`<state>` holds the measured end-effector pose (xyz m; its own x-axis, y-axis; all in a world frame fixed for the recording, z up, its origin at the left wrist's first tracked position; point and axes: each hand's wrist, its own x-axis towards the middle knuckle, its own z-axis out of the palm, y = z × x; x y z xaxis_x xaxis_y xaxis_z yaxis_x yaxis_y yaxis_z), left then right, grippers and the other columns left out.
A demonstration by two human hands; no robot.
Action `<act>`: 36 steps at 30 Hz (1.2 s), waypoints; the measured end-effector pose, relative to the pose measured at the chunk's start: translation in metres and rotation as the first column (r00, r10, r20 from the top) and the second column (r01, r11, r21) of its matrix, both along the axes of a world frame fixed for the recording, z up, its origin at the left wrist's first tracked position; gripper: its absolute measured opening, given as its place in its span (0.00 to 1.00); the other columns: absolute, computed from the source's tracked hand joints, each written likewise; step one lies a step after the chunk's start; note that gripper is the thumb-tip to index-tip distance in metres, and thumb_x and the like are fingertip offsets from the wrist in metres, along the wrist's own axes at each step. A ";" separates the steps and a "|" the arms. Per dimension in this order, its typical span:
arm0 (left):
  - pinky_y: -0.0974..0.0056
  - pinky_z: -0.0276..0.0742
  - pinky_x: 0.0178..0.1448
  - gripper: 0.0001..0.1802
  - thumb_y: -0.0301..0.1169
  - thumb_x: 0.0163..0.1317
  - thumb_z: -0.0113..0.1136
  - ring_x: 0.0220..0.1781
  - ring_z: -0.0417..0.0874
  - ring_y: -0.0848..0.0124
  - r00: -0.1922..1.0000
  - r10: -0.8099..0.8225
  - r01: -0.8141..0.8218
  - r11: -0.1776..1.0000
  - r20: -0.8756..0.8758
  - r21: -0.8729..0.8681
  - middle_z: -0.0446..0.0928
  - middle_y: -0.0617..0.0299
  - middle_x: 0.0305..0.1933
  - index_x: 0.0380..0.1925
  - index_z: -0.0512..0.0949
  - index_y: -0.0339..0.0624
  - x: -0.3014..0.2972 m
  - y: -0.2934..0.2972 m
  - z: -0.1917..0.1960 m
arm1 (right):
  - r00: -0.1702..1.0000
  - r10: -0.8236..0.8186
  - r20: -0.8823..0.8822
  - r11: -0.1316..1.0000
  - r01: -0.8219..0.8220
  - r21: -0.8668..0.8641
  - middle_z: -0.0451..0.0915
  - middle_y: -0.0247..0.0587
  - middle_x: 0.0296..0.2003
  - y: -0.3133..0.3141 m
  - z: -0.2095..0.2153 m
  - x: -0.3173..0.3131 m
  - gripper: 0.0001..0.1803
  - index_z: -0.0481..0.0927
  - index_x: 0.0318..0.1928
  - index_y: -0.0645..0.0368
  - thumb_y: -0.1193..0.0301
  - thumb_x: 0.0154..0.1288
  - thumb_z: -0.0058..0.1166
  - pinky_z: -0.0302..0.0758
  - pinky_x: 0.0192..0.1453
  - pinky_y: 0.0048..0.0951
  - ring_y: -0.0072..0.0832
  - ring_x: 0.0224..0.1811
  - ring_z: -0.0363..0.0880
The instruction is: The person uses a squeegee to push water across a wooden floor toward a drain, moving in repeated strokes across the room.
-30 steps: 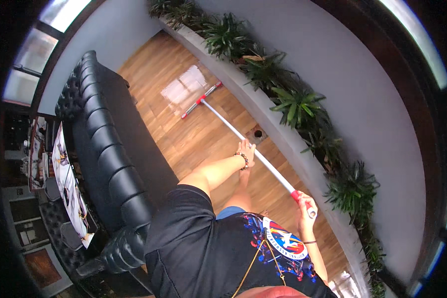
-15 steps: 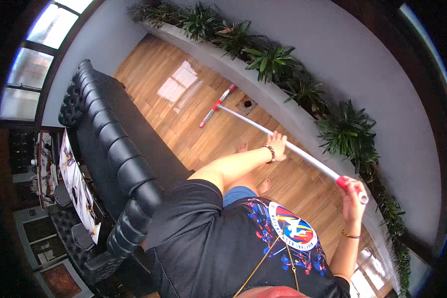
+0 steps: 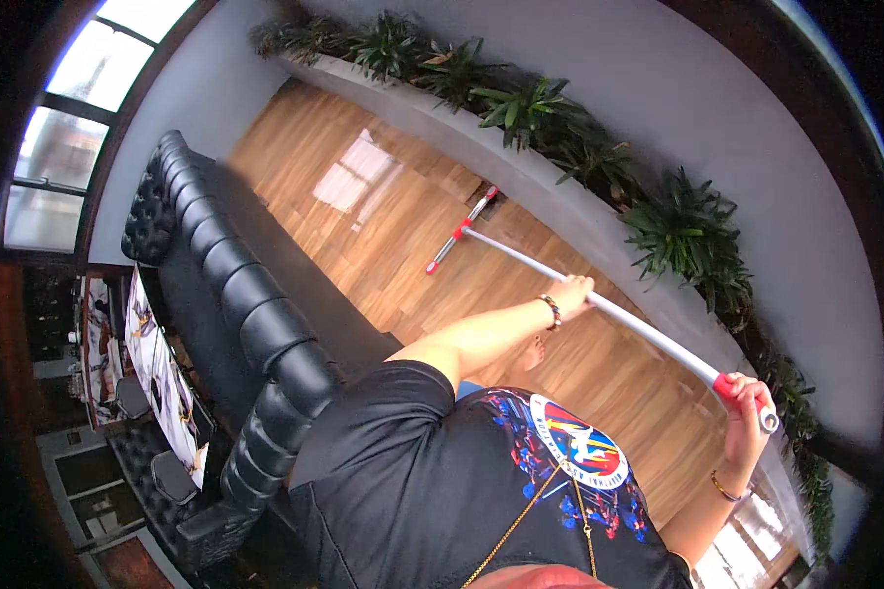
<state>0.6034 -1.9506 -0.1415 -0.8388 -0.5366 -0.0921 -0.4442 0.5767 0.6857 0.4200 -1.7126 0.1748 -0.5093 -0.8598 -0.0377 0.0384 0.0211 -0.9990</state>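
Both of my hands are closed round a floor squeegee (image 3: 653,336) with a long white pole and red fittings. My left hand (image 3: 571,292), with a beaded bracelet at the wrist, wraps the pole about midway. Near the pole's end, my right hand (image 3: 749,404) grips at the red sleeve. Out on the wood-look floor (image 3: 393,285) lies the red and grey squeegee head (image 3: 451,247). Its far end reaches over the floor drain (image 3: 488,196), hiding part of it.
Along the right runs a curved low planter wall (image 3: 432,120) with several green plants (image 3: 525,108). A black tufted sofa (image 3: 236,265) bounds the floor on the left. Behind the sofa stands a marble-patterned table (image 3: 157,353). A bare foot (image 3: 533,353) shows below my left forearm.
The squeegee head has moved toward me and to the right, now partly over the drain. Both hands have shifted right and nearer, still holding the pole.
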 end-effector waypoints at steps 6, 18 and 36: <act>0.49 0.74 0.36 0.08 0.36 0.50 0.61 0.33 0.79 0.51 0.932 -0.338 0.345 0.938 -0.134 0.028 0.77 0.53 0.26 0.25 0.73 0.48 0.055 0.060 0.083 | 0.938 -0.263 -0.225 0.838 0.106 -0.536 0.63 0.32 0.16 0.099 0.049 0.078 0.24 0.66 0.16 0.54 0.53 0.55 0.60 0.59 0.63 0.65 0.26 0.22 0.65; 0.50 0.73 0.34 0.11 0.35 0.53 0.61 0.32 0.79 0.51 0.451 -0.739 0.867 0.495 -0.500 0.050 0.76 0.53 0.26 0.30 0.70 0.44 0.223 0.289 0.083 | 0.777 -0.593 -0.213 0.551 0.198 -0.811 0.61 0.25 0.14 0.260 0.125 0.389 0.24 0.62 0.19 0.51 0.54 0.60 0.58 0.54 0.28 0.27 0.14 0.13 0.60; 0.51 0.71 0.51 0.10 0.39 0.51 0.62 0.48 0.77 0.58 0.861 -0.401 0.485 0.833 0.314 -0.266 0.79 0.59 0.36 0.33 0.80 0.53 0.318 0.101 -0.054 | 0.878 -0.444 -0.180 0.793 0.291 -0.535 0.72 0.38 0.24 0.189 -0.083 0.543 0.12 0.67 0.23 0.57 0.72 0.60 0.54 0.71 0.41 0.41 0.31 0.28 0.71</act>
<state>0.9212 -1.8492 -0.1954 -0.9679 -0.1458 -0.2046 -0.2087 0.9200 0.3317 0.9628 -1.5235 0.0915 -0.7118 -0.4711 0.5209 -0.3406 -0.4171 -0.8426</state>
